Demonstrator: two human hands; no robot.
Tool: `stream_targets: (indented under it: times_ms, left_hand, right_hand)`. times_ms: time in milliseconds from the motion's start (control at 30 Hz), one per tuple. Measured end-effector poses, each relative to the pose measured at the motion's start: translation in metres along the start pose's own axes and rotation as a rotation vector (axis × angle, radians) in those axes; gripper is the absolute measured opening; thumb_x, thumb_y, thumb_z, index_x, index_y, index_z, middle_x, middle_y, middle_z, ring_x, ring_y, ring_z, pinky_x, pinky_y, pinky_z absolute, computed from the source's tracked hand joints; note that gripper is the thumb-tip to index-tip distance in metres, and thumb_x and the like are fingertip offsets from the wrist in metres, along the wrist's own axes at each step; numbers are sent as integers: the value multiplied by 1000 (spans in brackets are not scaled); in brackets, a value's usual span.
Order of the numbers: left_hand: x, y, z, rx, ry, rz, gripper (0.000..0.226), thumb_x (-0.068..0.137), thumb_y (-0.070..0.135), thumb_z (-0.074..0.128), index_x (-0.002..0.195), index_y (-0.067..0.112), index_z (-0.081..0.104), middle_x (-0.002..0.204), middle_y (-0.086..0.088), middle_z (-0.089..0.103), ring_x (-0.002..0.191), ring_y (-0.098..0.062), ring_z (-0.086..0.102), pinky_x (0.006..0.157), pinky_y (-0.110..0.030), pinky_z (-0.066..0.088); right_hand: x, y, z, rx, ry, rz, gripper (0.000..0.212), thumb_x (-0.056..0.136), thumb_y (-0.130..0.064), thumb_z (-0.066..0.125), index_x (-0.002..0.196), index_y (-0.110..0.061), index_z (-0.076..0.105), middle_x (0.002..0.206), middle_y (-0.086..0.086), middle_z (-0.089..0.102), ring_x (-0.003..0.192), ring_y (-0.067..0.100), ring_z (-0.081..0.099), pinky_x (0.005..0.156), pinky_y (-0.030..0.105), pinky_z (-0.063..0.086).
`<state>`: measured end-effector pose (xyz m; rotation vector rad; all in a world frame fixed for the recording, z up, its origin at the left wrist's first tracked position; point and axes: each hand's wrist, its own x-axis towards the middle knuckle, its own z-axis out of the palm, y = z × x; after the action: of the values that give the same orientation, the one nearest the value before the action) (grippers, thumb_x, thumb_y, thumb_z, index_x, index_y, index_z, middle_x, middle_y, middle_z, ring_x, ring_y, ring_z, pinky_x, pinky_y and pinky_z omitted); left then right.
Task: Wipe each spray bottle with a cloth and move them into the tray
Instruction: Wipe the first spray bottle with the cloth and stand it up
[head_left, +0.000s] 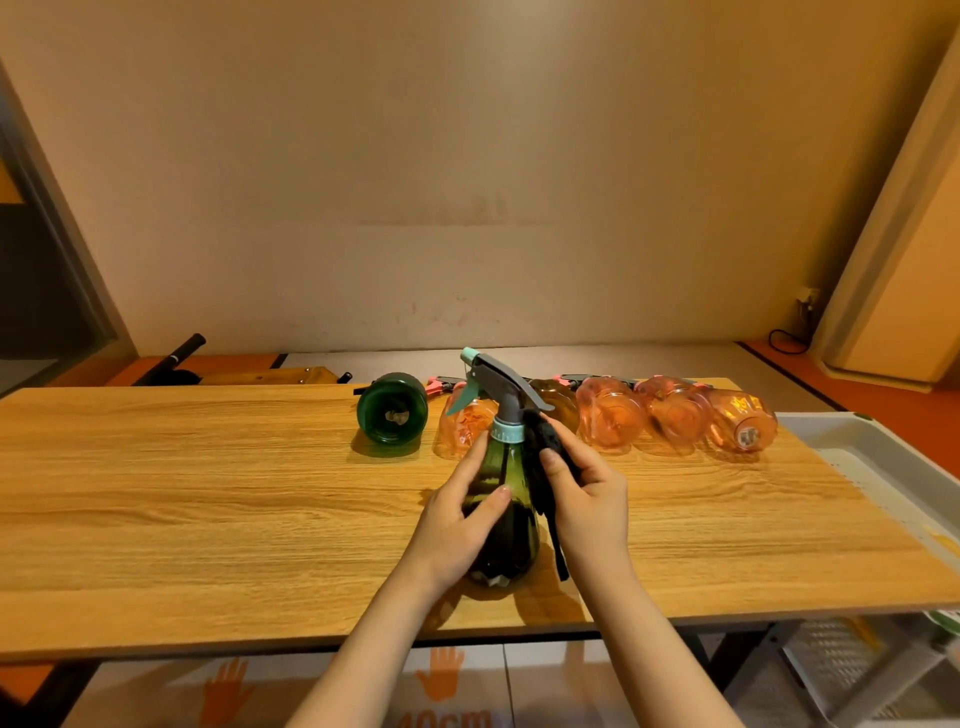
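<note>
Centrally, low in the frame, a green bottle (501, 514) is standing upright on the table (208, 493), its grey trigger head (498, 382) with a teal nozzle pointing toward the upper left. The left hand (457, 525) is wrapping round the bottle's left side, thumb lying across the front and fingers reaching up toward the teal collar. The right hand (584, 499) is pinching a dark cloth (545, 467) against the bottle's right shoulder, just under the trigger head; a strip of the cloth is hanging down past the bottle's base. Both hands are sitting close together, one on each side of the bottle.

Behind them, along the far edge of the table, a second green bottle (393, 415) is lying on its side with its base facing the camera. To its right a row of orange bottles (675, 415) is lying side by side, also base-forward, one of them partly hidden behind the held bottle. At the right edge of the frame a pale tray (883, 441) is resting beside the row, only partly in view.
</note>
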<state>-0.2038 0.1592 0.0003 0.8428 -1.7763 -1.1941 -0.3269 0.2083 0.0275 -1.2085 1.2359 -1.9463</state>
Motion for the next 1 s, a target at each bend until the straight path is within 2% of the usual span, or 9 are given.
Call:
stream_targets:
  times_ms: [100, 200, 300, 400, 467, 600, 733, 833, 1000]
  left_hand:
    - [2, 1, 0, 14, 20, 30, 62, 93, 15, 59, 135, 44, 25, 146, 19, 31, 133, 3, 31, 92, -2, 36]
    - [4, 1, 2, 16, 59, 32, 62, 92, 19, 61, 132, 51, 25, 150, 12, 34, 137, -4, 33, 103, -16, 40]
    - [2, 2, 8, 160, 90, 59, 65, 91, 29, 63, 131, 57, 19, 145, 20, 33, 136, -1, 31, 108, -24, 37]
    - [1, 2, 9, 209, 68, 72, 65, 87, 43, 61, 130, 60, 16, 139, 26, 29, 132, 4, 28, 104, -19, 33]
    - [1, 2, 8, 55, 37, 42, 56, 88, 49, 57, 130, 58, 21, 144, 25, 28, 136, 4, 26, 106, -15, 32]
    - [3, -3, 2, -184, -19, -9, 53, 92, 23, 54, 133, 45, 29, 140, 22, 39, 123, 18, 40, 94, -8, 40]
    - [5, -7, -7, -208, -22, -41, 57, 91, 18, 62, 134, 42, 33, 134, 18, 49, 124, 2, 49, 92, -16, 46]
    - [5, -3, -3, -141, -13, -39, 62, 92, 9, 59, 138, 37, 28, 129, 22, 47, 112, 16, 50, 86, -9, 45]
    - [6, -5, 5, -39, 22, 4, 65, 89, 13, 64, 130, 49, 30, 142, 19, 38, 129, 8, 37, 101, -10, 38]
  right_hand:
    - [-1, 1, 1, -7, 2, -9, 43, 89, 7, 51, 107, -31, 61, 109, -7, 65, 108, 9, 60, 85, 22, 51]
    - [-2, 0, 2, -35, -6, -25, 43, 89, 6, 51, 107, -33, 61, 114, -7, 64, 111, 9, 58, 90, 27, 50]
    - [0, 3, -1, -64, 16, -22, 44, 89, 5, 52, 107, -35, 61, 115, -7, 63, 113, 8, 57, 93, 30, 50]
    - [0, 4, -2, -63, 26, -29, 44, 89, 5, 51, 107, -34, 61, 113, -7, 64, 112, 8, 58, 90, 27, 50]
    - [0, 4, -2, -69, 18, -43, 45, 89, 6, 51, 106, -34, 61, 111, -10, 64, 110, 5, 58, 90, 26, 50]
    - [0, 9, 1, -74, 1, -50, 45, 89, 8, 51, 107, -32, 61, 111, -9, 64, 110, 5, 58, 94, 29, 49]
    - [-2, 18, 4, -145, -7, -54, 46, 88, 6, 54, 108, -34, 61, 116, -4, 64, 117, 11, 54, 99, 34, 46]
    - [-2, 17, 3, -168, 20, -80, 47, 87, 8, 54, 108, -35, 59, 118, 0, 63, 115, 4, 54, 96, 21, 45]
    - [3, 13, -3, -455, 16, -446, 48, 79, 9, 56, 122, -13, 54, 123, -6, 55, 119, -4, 47, 97, 11, 38]
